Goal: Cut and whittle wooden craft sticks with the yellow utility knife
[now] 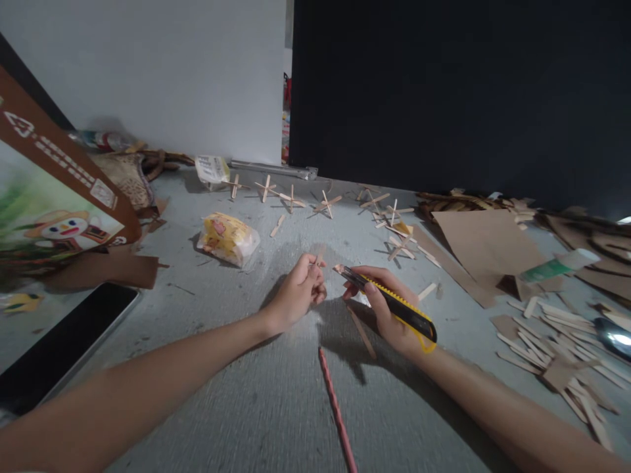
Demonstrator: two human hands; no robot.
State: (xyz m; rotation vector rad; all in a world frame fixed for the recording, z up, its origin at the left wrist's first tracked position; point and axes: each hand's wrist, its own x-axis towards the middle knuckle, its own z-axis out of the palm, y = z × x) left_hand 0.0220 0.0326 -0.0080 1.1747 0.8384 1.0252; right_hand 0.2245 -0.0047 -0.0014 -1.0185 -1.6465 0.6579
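Note:
My right hand (pixel 382 299) is wrapped round a yellow and black utility knife (pixel 401 309), its tip pointing left toward my other hand. A small pale bit sits at the knife's tip. Pinched in my left hand (pixel 300 286) is a short piece of wooden craft stick (pixel 320 253), partly hidden by the fingers. Below my right hand a loose craft stick (pixel 362 332) lies on the table. Nearer to me is a pink twisted rod or pencil (pixel 335 407). Several crossed-stick pieces (pixel 325 205) stand in a row farther back.
On the left are a phone (pixel 69 341), a printed paper bag (pixel 64 190) and a yellow plastic packet (pixel 227 238). To the right lie cardboard (pixel 486 246), a green and white tube (pixel 559 264) and a pile of craft sticks (pixel 535 345). A dark panel (pixel 458 92) stands behind.

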